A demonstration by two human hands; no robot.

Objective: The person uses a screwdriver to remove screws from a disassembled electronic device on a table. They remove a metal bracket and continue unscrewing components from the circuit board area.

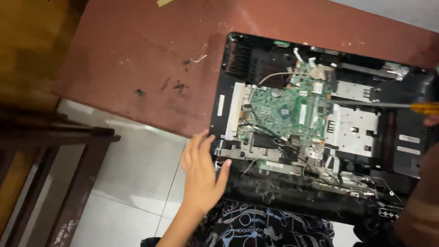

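**A:** What worries you here?

**B:** The opened black plastic laptop base [320, 132] lies on the scratched reddish-brown surface [137, 59] with its near edge past the surface's front edge, above the person's patterned black-and-white lap [256, 228]. The left hand [201, 171] is open, fingers spread, its fingertips just touching the base's near-left corner and gripping nothing. In my judgement, a push there could tip the base off the surface.

**B:** The second risk is the yellow-handled screwdriver [402, 106]. Its thin metal shaft reaches in from the right, over the silver metal plate [354, 130], pointing toward the bare green circuit board [286, 112]. A slip could scratch the board or snag the loose black and white wires [274, 135] running across it.

**A:** And the right hand?

**B:** Only a sliver of the right hand [431, 120] shows at the frame's edge beside the handle; I cannot tell whether its grip is closed on the handle.

**A:** Anything else around?

**B:** A dark wooden chair frame [59, 146] stands to the left over pale floor tiles [132, 183], well apart from the base. A small white scrap [199, 58] and dark smudges lie on the surface.
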